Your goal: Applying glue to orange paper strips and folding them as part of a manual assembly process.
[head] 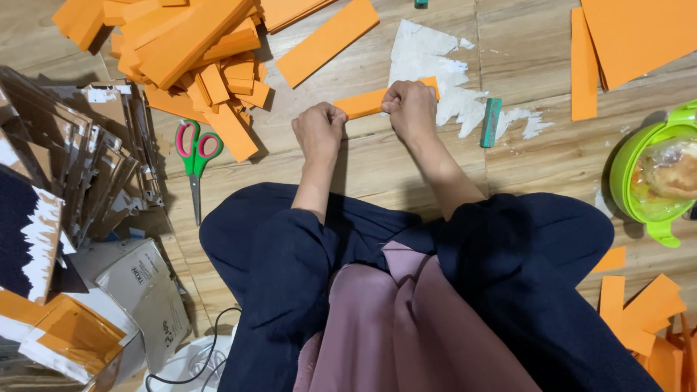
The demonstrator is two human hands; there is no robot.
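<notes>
Wooden floor (377, 163) | left hand (318, 132) and right hand (411, 109) both fisted on orange strip (363, 103) | scissors (196, 156) left; glue stick (491, 122) right; orange pile (189, 43) far left

My left hand (318, 131) and right hand (410, 109) are covering both ends of the orange strip (363, 103). The frame edge is cutting off the green container (639, 170) and the orange sheets (639, 36).

Wood-plank floor (435, 167); white paint patch (425, 54); even light
</notes>
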